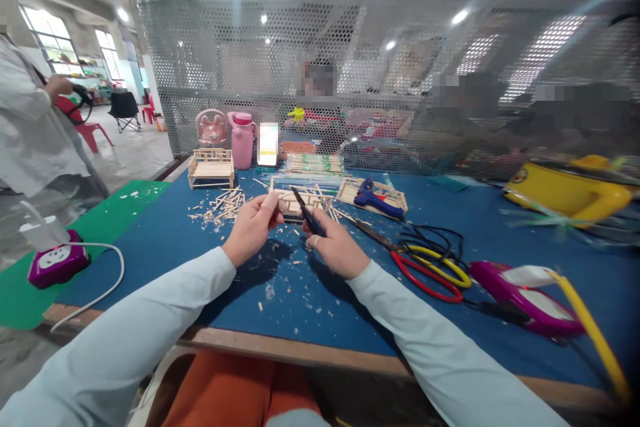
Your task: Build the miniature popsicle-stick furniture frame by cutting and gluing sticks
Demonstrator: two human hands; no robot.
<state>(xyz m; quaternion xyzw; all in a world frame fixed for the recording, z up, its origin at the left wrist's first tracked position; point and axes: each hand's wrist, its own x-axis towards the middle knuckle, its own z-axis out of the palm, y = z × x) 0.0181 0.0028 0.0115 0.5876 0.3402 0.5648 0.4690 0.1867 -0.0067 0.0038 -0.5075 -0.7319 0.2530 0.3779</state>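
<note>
My left hand [256, 225] is closed in a pinch, thumb against fingers; whatever sits between the fingertips is too small to make out. In my right hand [337, 243] is a slim black pointed tool [305, 208], its tip angled up and left, close to my left fingertips. I cannot tell whether it is a knife or pliers. Just behind both hands stands a small wooden stick frame [313, 200], partly hidden by them. Loose thin wooden sticks [227, 203] lie in a heap to the left of it. A blue glue gun [375, 199] rests on another stick frame [345, 192].
Red-and-yellow-handled scissors [430, 277] lie right, beside black cable and a purple power strip [530, 303]. Behind are a miniature wooden bench [211, 169], pink jug [243, 140], phone [268, 145] and mesh screen [210, 60]. A yellow container [565, 190] stands far right; a person [30, 107] stands left.
</note>
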